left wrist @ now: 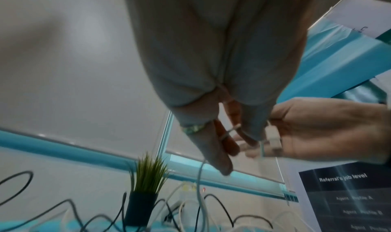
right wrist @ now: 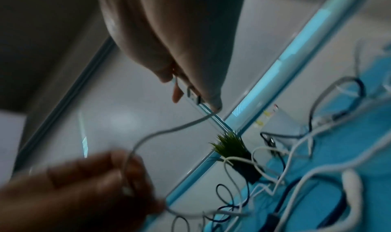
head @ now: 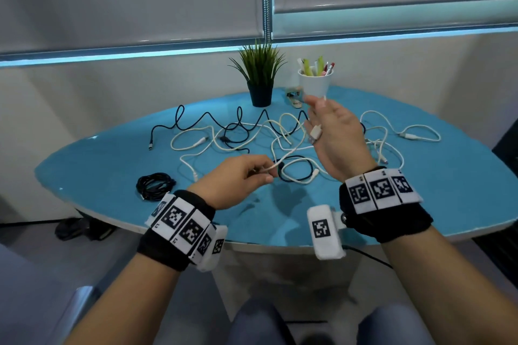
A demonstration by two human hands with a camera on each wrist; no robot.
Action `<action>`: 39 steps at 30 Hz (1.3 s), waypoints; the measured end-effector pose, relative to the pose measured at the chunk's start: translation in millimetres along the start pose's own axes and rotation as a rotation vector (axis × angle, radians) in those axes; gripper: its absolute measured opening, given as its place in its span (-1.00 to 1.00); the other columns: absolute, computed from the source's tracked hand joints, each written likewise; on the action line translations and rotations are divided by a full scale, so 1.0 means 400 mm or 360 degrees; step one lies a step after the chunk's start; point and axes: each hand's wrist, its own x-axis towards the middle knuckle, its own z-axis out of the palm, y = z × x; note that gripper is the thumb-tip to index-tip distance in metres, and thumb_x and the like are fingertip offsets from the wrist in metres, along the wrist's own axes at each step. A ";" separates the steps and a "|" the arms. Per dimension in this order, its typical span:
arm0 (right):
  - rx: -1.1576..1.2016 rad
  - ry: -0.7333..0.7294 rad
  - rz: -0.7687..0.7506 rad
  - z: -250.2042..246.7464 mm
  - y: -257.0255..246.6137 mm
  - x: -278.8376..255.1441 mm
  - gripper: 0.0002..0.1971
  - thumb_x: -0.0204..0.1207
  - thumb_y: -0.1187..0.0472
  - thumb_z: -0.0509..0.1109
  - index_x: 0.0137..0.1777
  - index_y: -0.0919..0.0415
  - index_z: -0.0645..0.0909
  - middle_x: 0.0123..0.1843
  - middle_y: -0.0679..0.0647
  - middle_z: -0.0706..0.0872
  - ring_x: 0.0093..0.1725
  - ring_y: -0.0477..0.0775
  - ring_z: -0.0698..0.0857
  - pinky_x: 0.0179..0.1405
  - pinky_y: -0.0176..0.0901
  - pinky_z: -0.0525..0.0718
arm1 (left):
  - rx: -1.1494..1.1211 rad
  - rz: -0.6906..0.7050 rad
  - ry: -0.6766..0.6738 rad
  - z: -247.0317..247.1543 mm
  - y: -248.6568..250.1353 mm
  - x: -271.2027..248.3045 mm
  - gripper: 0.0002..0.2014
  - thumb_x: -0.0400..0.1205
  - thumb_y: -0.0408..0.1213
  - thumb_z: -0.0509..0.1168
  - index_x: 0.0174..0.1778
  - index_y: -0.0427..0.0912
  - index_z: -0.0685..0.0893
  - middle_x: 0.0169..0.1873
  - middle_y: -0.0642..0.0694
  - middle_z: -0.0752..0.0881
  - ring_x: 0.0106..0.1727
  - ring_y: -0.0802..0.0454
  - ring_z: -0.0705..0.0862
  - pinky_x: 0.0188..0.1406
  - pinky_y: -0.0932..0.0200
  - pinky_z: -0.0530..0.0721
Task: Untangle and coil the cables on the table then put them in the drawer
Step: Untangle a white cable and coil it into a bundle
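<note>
While most cables (head: 252, 134) lie tangled across the blue surface (head: 112, 165), one black cable (head: 154, 185) sits already coiled near its left edge. Drawer: not in view. Right hand (head: 333, 131), raised, fingers fairly straight, holds the plug (head: 316, 133) of a white cable (head: 290, 152) between them. Left hand (head: 238, 179) pinches the same cable lower down. Judgement: light, limp, smooth-jacketed, so it will slide through a loose pinch and snag on its neighbours. Best grip is at the rigid plug, feeding slack hand to hand.
</note>
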 end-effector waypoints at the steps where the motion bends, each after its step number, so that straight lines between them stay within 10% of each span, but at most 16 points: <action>1: -0.0288 -0.0017 -0.0064 -0.002 0.004 -0.005 -0.77 0.69 0.13 0.15 0.09 0.13 0.65 -0.28 -0.13 0.58 -0.24 -0.23 0.54 -0.18 -0.32 0.50 | 0.0011 0.0042 0.0092 -0.006 0.005 0.002 -0.92 0.63 -0.29 0.29 -0.03 -0.08 0.68 -0.11 -0.07 0.72 -0.04 0.01 0.67 0.06 0.12 0.62; 5: -0.1074 -0.0308 -0.0211 0.013 0.004 -0.031 -0.72 0.71 0.11 0.12 0.15 0.22 0.62 -0.06 -0.08 0.71 -0.15 -0.49 0.61 -0.16 -0.60 0.48 | 0.0189 0.0238 0.0536 -0.034 0.026 0.008 -0.92 0.59 -0.34 0.34 -0.05 -0.15 0.72 -0.24 0.14 0.57 -0.19 0.26 0.55 -0.15 0.55 0.42; 9: -0.1159 -0.0573 -0.0160 0.041 0.007 -0.065 -0.72 0.71 0.12 0.08 0.09 0.23 0.59 -0.45 0.10 0.67 -0.47 -0.08 0.61 -0.34 -0.19 0.55 | 0.0299 0.0392 0.0880 -0.066 0.037 0.004 -0.88 0.55 -0.45 0.34 -0.07 -0.20 0.74 -0.16 0.04 0.58 -0.23 0.22 0.54 -0.12 0.54 0.44; 15: -0.0960 -0.0873 0.0037 0.064 0.012 -0.107 -0.61 0.66 0.02 0.17 -0.37 0.14 0.56 -0.67 -0.17 0.35 -0.62 -0.18 0.32 -0.44 -0.20 0.39 | 0.0410 0.0294 0.1161 -0.105 0.013 -0.004 -0.84 0.55 -0.50 0.26 -0.09 -0.23 0.71 -0.17 -0.03 0.62 -0.19 0.16 0.57 -0.07 0.58 0.42; 20: -0.0366 -0.0676 0.0199 0.056 -0.036 -0.104 -0.57 0.72 0.14 0.06 -0.43 0.23 0.32 -0.68 -0.05 0.29 -0.66 -0.06 0.23 -0.53 -0.19 0.19 | 0.0104 -0.0144 0.0908 -0.094 -0.006 -0.007 -0.91 0.64 -0.38 0.21 -0.10 -0.16 0.61 -0.39 0.01 0.63 -0.36 0.00 0.73 -0.24 -0.08 0.75; 27: 0.0448 -0.0319 0.0243 0.043 -0.075 -0.069 -0.58 0.72 0.05 0.01 -0.36 0.18 0.40 -0.42 0.15 0.72 -0.55 0.01 0.59 -0.49 -0.23 0.43 | 0.0073 -0.0231 0.0167 -0.011 0.014 -0.002 -0.91 0.65 -0.41 0.14 -0.10 -0.16 0.52 -0.20 -0.15 0.66 -0.32 -0.02 0.76 -0.34 0.04 0.75; 32: 0.0839 -0.0167 0.0217 0.032 -0.065 -0.052 -0.60 0.73 0.08 0.00 -0.23 0.26 0.50 0.15 0.31 0.74 0.15 0.19 0.75 0.03 -0.05 0.76 | 0.0200 -0.0126 -0.0225 0.009 0.028 -0.003 -0.90 0.66 -0.33 0.21 -0.04 -0.06 0.62 -0.26 0.13 0.63 -0.17 0.07 0.73 -0.23 0.30 0.64; 36: 0.0661 -0.0021 0.0160 0.018 -0.042 -0.037 -0.72 0.72 0.14 0.09 -0.07 0.23 0.58 0.20 0.21 0.68 0.34 0.10 0.62 0.36 -0.02 0.55 | 0.0273 -0.0080 -0.0361 0.013 0.039 -0.010 -0.87 0.67 -0.24 0.22 0.06 -0.05 0.66 -0.31 0.30 0.55 -0.22 0.21 0.61 -0.25 0.44 0.51; 39: -0.0121 0.0014 -0.0035 0.015 -0.019 -0.039 -0.76 0.70 0.15 0.15 -0.11 0.07 0.63 -0.11 -0.04 0.65 -0.05 -0.13 0.59 0.09 -0.33 0.52 | 0.0334 0.0005 -0.0239 -0.002 0.037 -0.009 -0.88 0.66 -0.22 0.23 0.00 -0.05 0.67 -0.22 0.12 0.66 -0.11 0.10 0.63 -0.11 0.28 0.56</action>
